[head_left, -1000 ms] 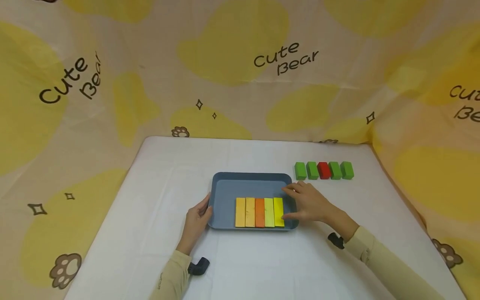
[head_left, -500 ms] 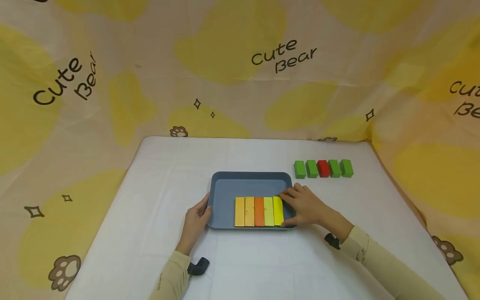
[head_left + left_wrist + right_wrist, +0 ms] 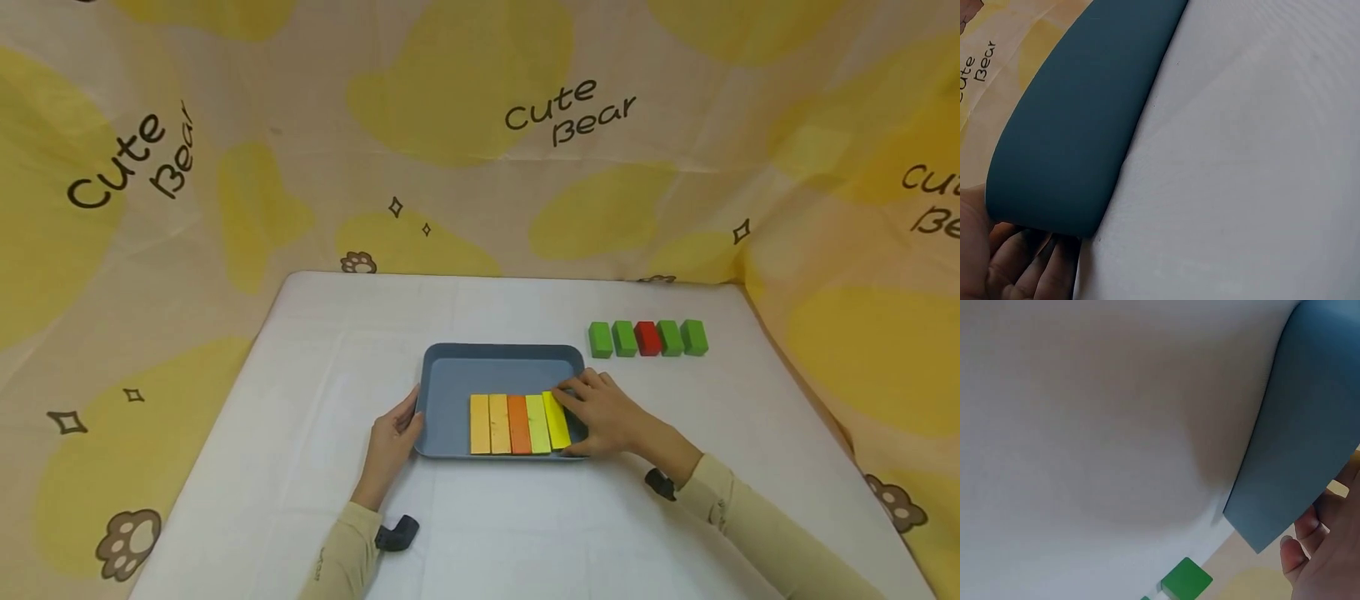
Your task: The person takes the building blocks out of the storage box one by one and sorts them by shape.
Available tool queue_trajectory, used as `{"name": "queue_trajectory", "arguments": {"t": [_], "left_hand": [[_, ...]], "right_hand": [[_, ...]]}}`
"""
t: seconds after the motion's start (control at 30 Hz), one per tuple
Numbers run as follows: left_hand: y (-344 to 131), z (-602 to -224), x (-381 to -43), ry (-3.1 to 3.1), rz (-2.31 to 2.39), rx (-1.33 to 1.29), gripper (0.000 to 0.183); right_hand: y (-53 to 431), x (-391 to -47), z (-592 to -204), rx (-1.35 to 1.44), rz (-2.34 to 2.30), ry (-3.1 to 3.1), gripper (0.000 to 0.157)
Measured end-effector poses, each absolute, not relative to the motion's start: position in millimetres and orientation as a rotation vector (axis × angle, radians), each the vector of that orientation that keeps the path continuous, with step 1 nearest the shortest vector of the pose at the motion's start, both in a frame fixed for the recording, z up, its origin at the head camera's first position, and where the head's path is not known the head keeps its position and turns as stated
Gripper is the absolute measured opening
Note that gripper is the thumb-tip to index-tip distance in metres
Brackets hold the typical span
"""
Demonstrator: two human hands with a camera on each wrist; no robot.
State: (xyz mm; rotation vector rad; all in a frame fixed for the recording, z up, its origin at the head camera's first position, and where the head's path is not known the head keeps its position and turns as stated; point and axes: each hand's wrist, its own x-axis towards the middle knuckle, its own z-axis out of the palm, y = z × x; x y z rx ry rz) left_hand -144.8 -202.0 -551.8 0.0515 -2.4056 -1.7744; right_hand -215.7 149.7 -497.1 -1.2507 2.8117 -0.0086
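Observation:
A blue-grey tray [image 3: 448,379] lies on the table with a row of upright-laid blocks along its near side. From the left come two pale orange blocks [image 3: 480,425], then an orange block [image 3: 518,425] and a yellow-green block [image 3: 537,425]. At the row's right end, my right hand [image 3: 609,414] pinches a bright yellow block [image 3: 556,421] between thumb and fingers, one at each end. That block stands slightly askew, its far end leaning left. My left hand [image 3: 392,437] grips the tray's left edge; in the left wrist view its fingers [image 3: 1022,269] curl at the tray's corner.
Behind and right of the tray, a green block [image 3: 600,340] and several more green ones stand in a row with a red block [image 3: 648,338] in the middle. The white-covered table [image 3: 352,333] is bordered by a printed yellow-and-beige cloth [image 3: 450,125].
My right hand has closed in leftward on the yellow block and taken hold of its ends. The block has turned from straight to slightly askew. My left hand stays on the tray.

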Motion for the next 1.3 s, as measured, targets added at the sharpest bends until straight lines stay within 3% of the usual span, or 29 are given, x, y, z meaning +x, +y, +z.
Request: {"name": "queue_trajectory", "arguments": {"t": [0.33, 0.63, 0.73, 1.07, 1.3], "left_hand": [[-202, -551, -144, -2.404, -1.822, 0.093, 0.046], [-194, -531, -138, -2.41, -1.808, 0.065, 0.045], [-195, -523, -136, -2.416, -1.787, 0.05, 0.045], [-206, -553, -148, -2.407, -1.801, 0.055, 0.045], [-201, -540, -142, -2.402, -1.828, 0.083, 0.045]], "right_hand": [[150, -219, -494, -1.233, -0.102, 2.824, 0.092], [196, -231, -462, -1.016, -0.414, 2.954, 0.088], [210, -234, -465, -0.964, -0.434, 2.946, 0.09], [230, -249, -488, -0.843, -0.445, 2.877, 0.09], [227, -252, -506, -0.802, -0.419, 2.819, 0.089]]}}
